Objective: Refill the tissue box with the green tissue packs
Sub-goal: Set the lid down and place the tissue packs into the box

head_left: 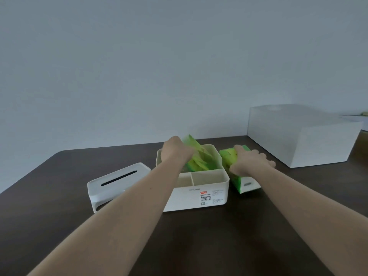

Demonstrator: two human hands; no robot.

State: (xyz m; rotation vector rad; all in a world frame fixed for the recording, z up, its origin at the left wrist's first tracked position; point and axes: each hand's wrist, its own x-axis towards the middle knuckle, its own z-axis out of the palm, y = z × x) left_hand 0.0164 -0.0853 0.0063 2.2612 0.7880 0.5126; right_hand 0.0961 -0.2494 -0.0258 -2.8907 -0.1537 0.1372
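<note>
The white tissue box (196,194) stands open in the middle of the dark table, with a large far compartment and two small near ones. My left hand (176,151) grips a green tissue pack (199,157) that is tilted, its lower end inside the far compartment. More green shows under it in that compartment. My right hand (250,162) lies over a second green tissue pack (242,181) resting on the table just right of the box. The box's white lid (117,182), with a dark slot, sits on the table to the left.
A large white closed box (302,134) stands at the back right of the dark brown table (199,246). A plain pale wall rises behind the table's far edge. A small greenish object (364,113) shows at the far right edge.
</note>
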